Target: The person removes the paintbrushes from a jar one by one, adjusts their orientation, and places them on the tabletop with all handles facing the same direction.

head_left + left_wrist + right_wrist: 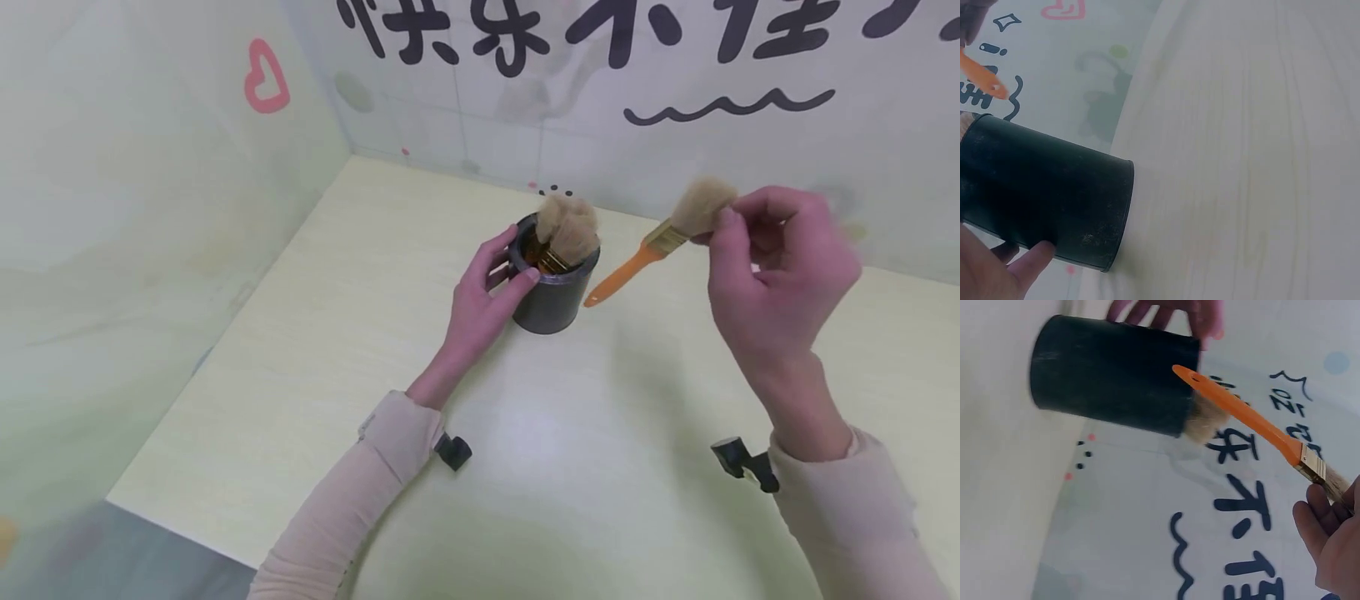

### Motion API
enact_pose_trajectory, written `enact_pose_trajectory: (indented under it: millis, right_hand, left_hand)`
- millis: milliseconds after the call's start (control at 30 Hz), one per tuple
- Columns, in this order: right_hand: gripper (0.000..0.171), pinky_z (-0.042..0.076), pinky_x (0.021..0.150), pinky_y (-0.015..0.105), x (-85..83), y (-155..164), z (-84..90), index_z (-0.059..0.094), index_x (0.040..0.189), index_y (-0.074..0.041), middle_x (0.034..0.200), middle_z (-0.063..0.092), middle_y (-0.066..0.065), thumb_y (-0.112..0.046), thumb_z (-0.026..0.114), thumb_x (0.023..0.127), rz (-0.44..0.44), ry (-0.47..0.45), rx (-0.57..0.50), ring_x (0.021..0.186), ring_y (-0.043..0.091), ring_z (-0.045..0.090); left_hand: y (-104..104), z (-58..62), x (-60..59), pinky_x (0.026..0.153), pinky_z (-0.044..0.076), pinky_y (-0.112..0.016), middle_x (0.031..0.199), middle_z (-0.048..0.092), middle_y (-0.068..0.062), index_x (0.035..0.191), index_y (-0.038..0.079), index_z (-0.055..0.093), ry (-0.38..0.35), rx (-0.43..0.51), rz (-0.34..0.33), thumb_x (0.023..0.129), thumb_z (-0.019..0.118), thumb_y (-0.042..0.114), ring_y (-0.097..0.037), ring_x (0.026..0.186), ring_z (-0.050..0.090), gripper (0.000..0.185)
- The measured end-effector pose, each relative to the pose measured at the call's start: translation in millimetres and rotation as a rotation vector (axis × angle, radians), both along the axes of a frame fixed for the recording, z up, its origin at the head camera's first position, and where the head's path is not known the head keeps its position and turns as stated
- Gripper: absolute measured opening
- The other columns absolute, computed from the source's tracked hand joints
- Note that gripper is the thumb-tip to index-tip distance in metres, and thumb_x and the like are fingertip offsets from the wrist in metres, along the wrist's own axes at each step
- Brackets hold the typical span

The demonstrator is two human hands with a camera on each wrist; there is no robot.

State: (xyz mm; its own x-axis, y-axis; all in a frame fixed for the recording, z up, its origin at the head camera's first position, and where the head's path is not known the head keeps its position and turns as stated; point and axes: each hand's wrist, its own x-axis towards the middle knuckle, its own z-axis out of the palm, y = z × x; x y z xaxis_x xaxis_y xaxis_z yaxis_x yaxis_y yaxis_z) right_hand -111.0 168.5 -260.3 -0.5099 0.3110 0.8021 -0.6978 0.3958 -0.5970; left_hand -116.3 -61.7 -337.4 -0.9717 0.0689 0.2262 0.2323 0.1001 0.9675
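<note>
A dark cylindrical can (551, 304) stands upright on the table, with bristle heads of paintbrushes (576, 237) sticking out of its top. My left hand (480, 300) grips the can from the left, thumb at the near rim. In the left wrist view its fingers (1032, 265) press against the wall of the can (1047, 187). To the right of the can, my right hand (780, 267) pinches a paintbrush (626, 275) by its pale bristles. The orange handle slants down toward the can, its tip apart from it in the head view. The right wrist view shows the brush's metal ferrule (1311, 464).
The pale table (300, 333) meets a wall printed with dark characters (510, 33) close behind the can. Another wall with a pink heart (266, 77) borders the left side. The table's front left corner (112, 498) shows at lower left.
</note>
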Motion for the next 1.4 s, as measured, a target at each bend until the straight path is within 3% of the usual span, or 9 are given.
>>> enact_pose_trajectory:
  millis: [233,433,567,633,733,867,1133,1400]
  right_hand:
    - [0.009,0.047,0.059,0.006,-1.8,15,-44.4,0.061,0.080,0.015,0.077,0.067,0.021,0.008,0.056,0.083,0.043,-0.133,0.242,0.068,-0.004,0.061]
    - [0.008,0.045,0.057,0.002,-10.6,20,-82.7,0.063,0.086,0.009,0.079,0.068,0.014,0.006,0.056,0.085,0.054,-0.245,0.364,0.071,-0.008,0.058]
    - [0.008,0.045,0.059,0.001,-16.0,22,-97.3,0.062,0.089,0.007,0.079,0.067,0.012,0.003,0.054,0.088,0.068,-0.339,0.457,0.070,0.000,0.062]
    - [0.008,0.048,0.059,0.005,-19.2,22,-102.4,0.060,0.090,0.005,0.079,0.065,0.011,0.002,0.053,0.089,0.081,-0.389,0.534,0.068,0.008,0.063]
    - [0.009,0.050,0.058,0.021,-24.9,22,-109.0,0.060,0.090,0.004,0.077,0.062,0.011,0.001,0.051,0.091,0.096,-0.468,0.663,0.065,0.018,0.059]
    - [0.014,0.047,0.061,0.038,-32.6,21,-117.4,0.062,0.091,0.003,0.078,0.062,0.012,-0.003,0.050,0.093,0.117,-0.587,0.789,0.066,0.024,0.054]
    - [0.016,0.052,0.068,0.046,-48.7,16,-131.7,0.063,0.092,0.005,0.082,0.065,0.018,-0.003,0.050,0.093,0.144,-0.687,0.792,0.072,0.030,0.061]
    - [0.016,0.052,0.065,0.044,-46.6,13,-142.9,0.063,0.093,0.005,0.083,0.065,0.018,-0.006,0.051,0.093,0.088,-0.833,0.756,0.072,0.030,0.060]
  left_hand:
    - [1,-0.8,0.3,0.106,0.044,-0.047,0.141,0.050,-0.017,0.141,0.004,0.046,0.031,-0.005,-0.007,0.090,0.063,0.012,-0.035,0.126,0.052,0.054]
    - [1,-2.5,0.0,0.105,0.044,-0.047,0.140,0.050,-0.018,0.141,0.003,0.046,0.045,-0.008,0.002,0.090,0.063,0.012,-0.035,0.124,0.053,0.054]
    - [2,-3.9,0.1,0.104,0.045,-0.047,0.138,0.051,-0.019,0.141,0.003,0.046,0.050,-0.017,0.006,0.090,0.063,0.012,-0.035,0.123,0.053,0.054]
    - [1,-4.3,0.2,0.104,0.045,-0.047,0.138,0.052,-0.019,0.141,0.004,0.046,0.050,-0.021,0.012,0.090,0.063,0.012,-0.034,0.123,0.054,0.054]
    - [1,-4.7,-0.1,0.104,0.045,-0.048,0.138,0.052,-0.019,0.141,0.003,0.046,0.070,-0.023,0.014,0.091,0.063,0.012,-0.034,0.123,0.053,0.054]
    - [1,-5.0,-1.3,0.104,0.045,-0.047,0.138,0.052,-0.017,0.141,0.003,0.046,0.083,-0.029,0.005,0.091,0.062,0.012,-0.033,0.123,0.053,0.053]
    - [1,-4.0,-5.7,0.104,0.045,-0.046,0.138,0.052,-0.015,0.141,0.004,0.046,0.067,-0.025,0.004,0.090,0.062,0.014,-0.031,0.124,0.053,0.054]
    - [2,-5.9,-2.1,0.104,0.046,-0.044,0.139,0.053,-0.013,0.141,0.005,0.046,0.052,-0.036,0.012,0.090,0.063,0.015,-0.028,0.124,0.053,0.054]
